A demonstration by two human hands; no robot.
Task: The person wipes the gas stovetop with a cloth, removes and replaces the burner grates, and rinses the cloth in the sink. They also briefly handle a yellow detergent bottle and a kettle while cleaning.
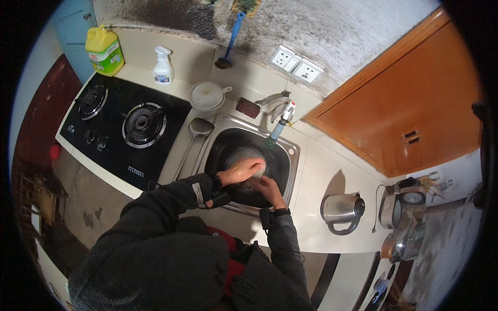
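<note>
Both hands are over the steel sink [291, 179], where a large dark wok [215, 155] seems to fill the basin. Between them is a pale, roundish, bowl-like thing [244, 154], partly hidden by my fingers and lit brightly. My left hand [241, 171] reaches across its near side, fingers bent over the rim. On the near right edge, my right hand [271, 191] has its fingers curled and pressed against the same pale thing. A tap [282, 122] with a bluish clear spout extension hangs over the back of the basin.
Left of the sink lie a long-handled ladle [201, 127] and a lidded white pot [206, 96], beside a black gas hob [129, 127]. A metal kettle [342, 211] stands on the right counter. Behind are a spray bottle [163, 66] and a yellow jug [105, 51].
</note>
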